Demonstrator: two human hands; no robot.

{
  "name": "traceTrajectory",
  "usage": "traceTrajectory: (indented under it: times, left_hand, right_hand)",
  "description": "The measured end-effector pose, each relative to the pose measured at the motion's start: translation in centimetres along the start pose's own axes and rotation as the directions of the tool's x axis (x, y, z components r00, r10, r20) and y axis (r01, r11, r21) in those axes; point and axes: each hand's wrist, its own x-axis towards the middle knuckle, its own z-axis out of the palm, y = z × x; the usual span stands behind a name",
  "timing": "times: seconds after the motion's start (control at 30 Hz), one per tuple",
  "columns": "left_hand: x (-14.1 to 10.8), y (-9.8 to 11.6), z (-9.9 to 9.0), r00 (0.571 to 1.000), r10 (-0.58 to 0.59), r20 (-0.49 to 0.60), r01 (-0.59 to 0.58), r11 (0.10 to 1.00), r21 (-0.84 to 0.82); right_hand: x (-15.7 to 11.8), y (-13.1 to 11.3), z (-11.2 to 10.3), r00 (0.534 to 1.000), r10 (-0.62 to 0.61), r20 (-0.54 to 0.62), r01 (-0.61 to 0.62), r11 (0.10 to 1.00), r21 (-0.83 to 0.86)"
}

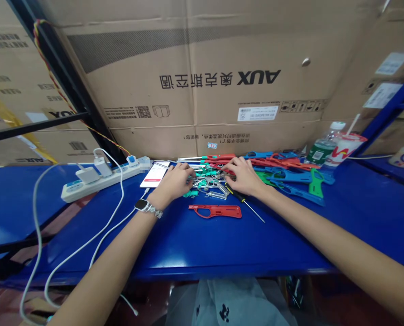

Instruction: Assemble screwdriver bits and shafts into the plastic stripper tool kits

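My left hand [179, 180] rests at the left edge of a pile of small lighter parts [205, 174], fingers curled inward; whatever they hold is hidden. On the pile's right side is my right hand [242, 175], its thumb and fingers bent together around something too small to make out. The pile mixes teal pieces, thin metal parts and clear tubes [218, 195]. Below it lies a red lighter casing half [218, 211] with a finger loop. A screwdriver [243, 199] with a black and yellow handle lies beside my right hand, its shaft pointing toward me.
Red, blue and green casings [290, 174] lie heaped at right, before a water bottle [322, 145] and a lidded cup [346, 147]. At left are a phone [154, 175], a power strip [98, 181] and loose white cables. A large carton [215, 45] stands behind the blue table [195, 246].
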Motion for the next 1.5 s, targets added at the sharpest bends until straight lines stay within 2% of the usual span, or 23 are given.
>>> traceTrajectory:
  times: [0.1, 0.2, 0.43, 0.53, 0.6, 0.73, 0.87, 0.97, 1.07, 1.17, 1.23, 1.37, 1.5]
  left_hand:
    - [0.1, -0.1, 0.3, 0.999, 0.005, -0.032, -0.006, 1.000, -0.027]
    - [-0.1, -0.1, 0.5, 0.995, 0.028, -0.100, -0.035, 0.997, -0.070]
    - [-0.7, 0.3, -0.3, 0.938, 0.052, -0.342, -0.140, 0.961, -0.239]
    - [-1.1, 0.8, -0.7, 0.925, 0.040, -0.378, -0.149, 0.953, -0.263]
    - [-1.4, 1.0, -0.9, 0.926, 0.040, -0.376, -0.146, 0.955, -0.259]
    - [-2.2, 1.5, -1.5, 0.919, 0.105, -0.380, -0.216, 0.940, -0.265]
    - [-2.9, 2.1, -2.2, 0.907, 0.140, -0.397, -0.281, 0.903, -0.326]
    - [-3.4, 2.4, -2.3, 0.928, 0.131, -0.348, -0.263, 0.892, -0.367]
    - [-4.0, 2.7, -2.2, 0.963, 0.128, -0.237, -0.214, 0.896, -0.388]
    - [-4.6, 2.8, -2.0, 0.989, 0.116, -0.088, -0.142, 0.903, -0.406]
    - [-4.9, 2.8, -2.0, 0.995, 0.102, -0.014, -0.099, 0.905, -0.414]
    - [-5.3, 2.6, -2.0, 0.996, 0.075, 0.055, -0.044, 0.900, -0.433]
    - [-5.4, 2.2, -1.8, 0.993, 0.040, 0.110, 0.020, 0.866, -0.499]
  right_hand:
    - [0.9, -0.6, 0.3, 0.995, -0.058, 0.083, 0.057, 0.998, 0.013]
    - [1.6, -1.0, 0.6, 0.993, -0.053, 0.102, 0.052, 0.999, 0.017]
    - [1.1, -1.4, -0.1, 0.993, -0.072, -0.097, 0.086, 0.986, 0.141]
    - [0.7, -1.6, -0.7, 0.984, -0.052, -0.172, 0.090, 0.971, 0.221]
    - [0.2, -1.8, -1.2, 0.984, -0.024, -0.179, 0.080, 0.946, 0.316]
    - [-1.1, -2.6, -2.2, 0.996, 0.049, -0.079, 0.002, 0.836, 0.549]
    - [-2.6, -3.5, -3.3, 0.998, 0.033, 0.061, -0.065, 0.759, 0.648]
    - [-3.6, -3.9, -3.7, 0.986, -0.047, 0.162, -0.082, 0.707, 0.702]
    - [-4.4, -4.1, -3.5, 0.965, -0.080, 0.250, -0.125, 0.695, 0.708]
    - [-4.7, -4.4, -3.1, 0.952, -0.079, 0.297, -0.146, 0.734, 0.664]
    - [-4.8, -4.7, -2.9, 0.950, -0.095, 0.298, -0.117, 0.777, 0.619]
    - [-5.0, -5.5, -2.5, 0.955, -0.121, 0.270, -0.014, 0.892, 0.451]
    - [-5.2, -6.0, -2.1, 0.945, -0.142, 0.296, 0.019, 0.924, 0.383]
